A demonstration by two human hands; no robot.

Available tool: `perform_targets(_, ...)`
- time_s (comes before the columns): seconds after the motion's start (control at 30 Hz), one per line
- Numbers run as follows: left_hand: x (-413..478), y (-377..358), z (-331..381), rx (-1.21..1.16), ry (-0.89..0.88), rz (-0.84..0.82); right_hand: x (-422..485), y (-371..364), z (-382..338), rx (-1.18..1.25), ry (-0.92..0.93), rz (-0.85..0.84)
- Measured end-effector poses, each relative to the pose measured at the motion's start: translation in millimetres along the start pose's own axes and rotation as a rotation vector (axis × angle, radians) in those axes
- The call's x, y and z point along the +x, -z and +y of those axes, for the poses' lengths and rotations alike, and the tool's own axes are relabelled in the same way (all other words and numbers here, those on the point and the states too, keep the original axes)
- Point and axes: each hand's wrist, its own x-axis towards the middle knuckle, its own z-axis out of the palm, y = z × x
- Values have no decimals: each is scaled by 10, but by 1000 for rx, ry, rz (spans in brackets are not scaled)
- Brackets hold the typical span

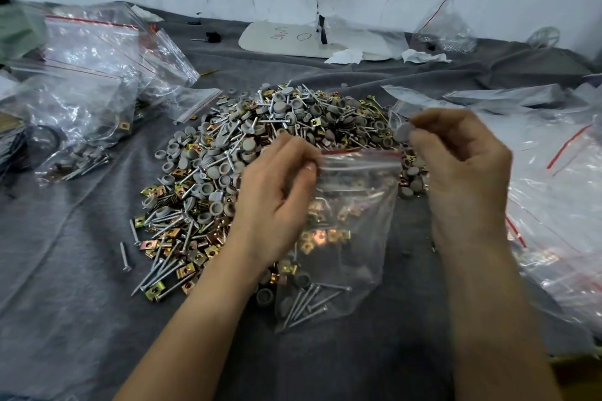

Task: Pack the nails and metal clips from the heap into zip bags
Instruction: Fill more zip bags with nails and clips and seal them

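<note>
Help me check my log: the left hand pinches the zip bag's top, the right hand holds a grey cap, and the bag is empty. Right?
Not quite: the zip bag is not empty. The head view shows nails lying at its bottom. The left hand does pinch its top, and the right hand holds a grey cap.

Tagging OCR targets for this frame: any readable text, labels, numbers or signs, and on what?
"O": handwritten on the flat white board at the back of the grey cloth.
Scribble left of it, on the same board: too blurred to read.
On the clear zip bags with red seal strips: no print visible.
</note>
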Motion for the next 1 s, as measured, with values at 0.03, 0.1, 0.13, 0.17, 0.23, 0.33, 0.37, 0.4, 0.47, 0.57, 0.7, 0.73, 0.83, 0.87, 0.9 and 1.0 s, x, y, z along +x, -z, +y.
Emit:
perform_targets(0.03,-7,-19,18,11,-40,-25,-29,4,-88,2,40,-52)
perform_targets(0.1,-9,-39,47,14,-97,-44,-80,-31,-182,-92,100,-179)
perform_targets(0.13,-8,-39,49,5,-106,-43,-103,-60,-198,-170,121,-239)
perform_targets(0.17,-7,-34,44,-6,-107,-37,-119,-80,-195,-240,124,-287)
perform_targets(0.23,1,-18,25,-37,-82,-15,-126,-84,-186,-276,79,-364)
perform_targets(0.33,9,16,5,-81,-34,45,-99,-28,-160,-115,-10,-309)
perform_targets(0.37,10,24,-1,-89,-20,69,-68,10,-124,-66,-27,-212)
perform_targets(0.4,10,31,-6,-95,-1,94,-33,51,-72,-53,-51,-102)
perform_targets(0.47,19,47,-15,-114,39,144,27,117,92,-158,-143,38)
perform_targets(0.57,35,73,-40,-117,63,213,66,154,400,-539,-314,-62)
perform_targets(0.7,37,76,-48,-128,71,248,64,101,573,-880,-328,-195)
perform_targets(0.73,36,75,-43,-130,74,247,67,90,582,-903,-324,-192)
perform_targets(0.83,39,79,-44,-123,80,236,83,79,614,-930,-311,-118)
perform_targets(0.87,42,84,-48,-128,88,228,91,82,625,-926,-316,-92)
perform_targets(0.9,46,88,-49,-137,97,215,98,89,635,-920,-326,-72)
perform_targets(1.0,43,94,-31,-176,120,145,122,114,647,-891,-338,-24)
